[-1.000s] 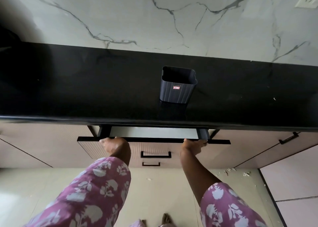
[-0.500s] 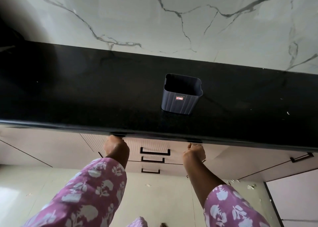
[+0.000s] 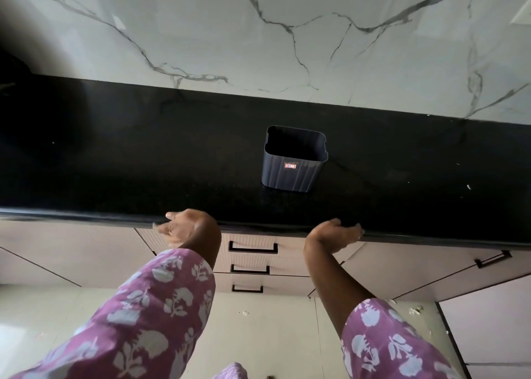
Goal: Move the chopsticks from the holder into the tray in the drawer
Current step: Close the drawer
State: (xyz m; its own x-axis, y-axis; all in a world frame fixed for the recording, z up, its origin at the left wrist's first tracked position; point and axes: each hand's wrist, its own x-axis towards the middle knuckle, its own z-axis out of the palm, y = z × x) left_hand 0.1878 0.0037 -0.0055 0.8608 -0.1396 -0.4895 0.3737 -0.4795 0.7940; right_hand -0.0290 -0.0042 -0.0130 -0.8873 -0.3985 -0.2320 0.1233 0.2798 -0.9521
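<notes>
Big black countertop (image 3: pixel 115 163) runs across under a marble wall. Below it, the drawer stack (image 3: pixel 290 259) with black handles is fully pushed in. The holder (image 3: pixel 290 172) stands upright mid-counter: dark blue-grey, ribbed, with a little red label and a dark inside. Left hand (image 3: pixel 186 229) and right hand (image 3: pixel 334 233) are at the counter edge, fingers loose, holding nothing.

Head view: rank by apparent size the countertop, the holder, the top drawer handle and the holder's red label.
Largest to smallest:
countertop
holder
top drawer handle
red label
None look alike.
</notes>
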